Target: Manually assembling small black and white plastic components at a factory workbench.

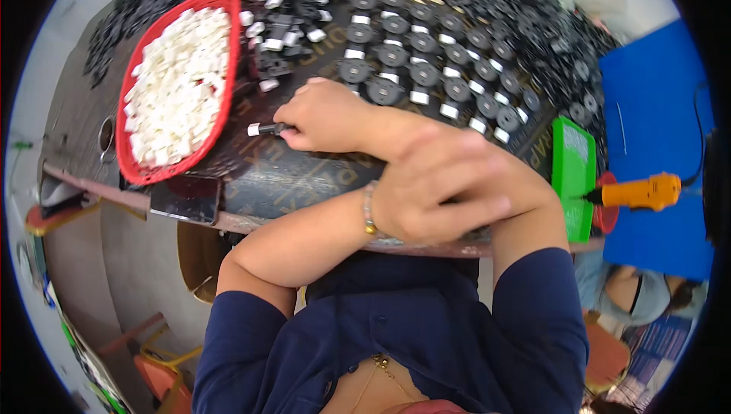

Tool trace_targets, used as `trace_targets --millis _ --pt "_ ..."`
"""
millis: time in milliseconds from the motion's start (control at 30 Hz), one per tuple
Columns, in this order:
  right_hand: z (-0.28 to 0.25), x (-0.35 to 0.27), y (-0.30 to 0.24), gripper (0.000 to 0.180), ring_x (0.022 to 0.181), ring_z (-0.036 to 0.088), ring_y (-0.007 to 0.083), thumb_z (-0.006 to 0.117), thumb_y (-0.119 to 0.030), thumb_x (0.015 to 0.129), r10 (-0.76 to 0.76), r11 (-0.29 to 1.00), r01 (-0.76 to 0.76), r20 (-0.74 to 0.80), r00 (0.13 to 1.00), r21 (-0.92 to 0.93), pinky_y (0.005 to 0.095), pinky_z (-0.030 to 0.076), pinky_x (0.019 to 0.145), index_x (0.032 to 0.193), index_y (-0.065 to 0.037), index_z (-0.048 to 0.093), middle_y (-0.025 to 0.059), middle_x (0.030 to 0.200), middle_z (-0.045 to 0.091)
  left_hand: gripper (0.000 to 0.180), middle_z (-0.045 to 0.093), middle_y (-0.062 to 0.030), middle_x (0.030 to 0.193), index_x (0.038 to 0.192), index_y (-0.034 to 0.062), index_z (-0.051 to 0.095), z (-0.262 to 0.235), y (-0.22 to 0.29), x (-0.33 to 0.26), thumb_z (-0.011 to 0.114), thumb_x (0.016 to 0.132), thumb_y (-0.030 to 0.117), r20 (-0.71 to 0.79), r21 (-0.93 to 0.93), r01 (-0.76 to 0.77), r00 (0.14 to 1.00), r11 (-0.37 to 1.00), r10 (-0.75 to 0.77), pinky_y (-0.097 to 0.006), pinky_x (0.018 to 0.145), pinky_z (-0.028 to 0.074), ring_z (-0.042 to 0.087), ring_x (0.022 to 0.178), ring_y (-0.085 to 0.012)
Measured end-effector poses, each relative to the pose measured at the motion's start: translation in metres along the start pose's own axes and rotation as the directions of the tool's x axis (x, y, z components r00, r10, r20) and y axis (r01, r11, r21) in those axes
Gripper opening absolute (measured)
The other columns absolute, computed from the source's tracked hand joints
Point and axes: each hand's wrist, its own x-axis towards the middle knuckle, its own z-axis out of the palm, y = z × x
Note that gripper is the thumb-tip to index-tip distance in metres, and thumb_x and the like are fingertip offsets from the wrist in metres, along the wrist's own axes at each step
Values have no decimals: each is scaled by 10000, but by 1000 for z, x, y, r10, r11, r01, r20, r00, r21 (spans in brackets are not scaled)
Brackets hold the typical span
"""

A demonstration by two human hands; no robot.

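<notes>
My arms are crossed. My right hand (324, 115) reaches over to the left and is closed round a small black plastic piece with a white end (263, 130), held just above the table. Most of that piece is hidden by the fingers. My left hand (442, 189), with a beaded bracelet at the wrist, lies over my right forearm; it is smeared by motion, but its fingers look stretched out and nothing shows in them. Left of my right hand stands a red basket (231, 56) full of small white plastic blocks (177, 86).
Rows of black round parts with white blocks (423, 73) cover the far middle. Loose black parts (285, 29) lie beside the basket. A phone (186, 199) rests at the front edge. On the right are a green tray (572, 156), an orange electric screwdriver (643, 191) and a blue board (659, 124).
</notes>
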Motion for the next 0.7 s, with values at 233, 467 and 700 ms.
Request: trace_targets --millis 233,467,700 --pt "-170 -159 3 295 747 664 163 719 -200 835 671 627 -679 177 720 381 292 511 708 1082 -39 719 89 786 679 713 510 -220 1437 1454 119 519 8 -10 26 640 752 77 301 389 222 887 894 -351 -529 1062 354 501 1267 -405" --pt "-204 -257 -38 123 820 639 143 694 -12 851 865 387 -762 83 496 518 306 506 729 974 -15 703 57 867 666 582 726 -185 1088 1475 75 428 16 -9 10 644 936 43 639 -102 908 372 406 -673 -357 755 558 729 866 -264" --pt "-167 -336 -60 77 858 643 311 742 -63 776 854 516 -836 32 520 -188 407 530 769 832 -30 701 110 848 649 453 671 -173 1140 1302 48 400 26 -16 2 637 926 -42 732 -327 923 111 -203 -672 -322 855 563 705 967 -222"
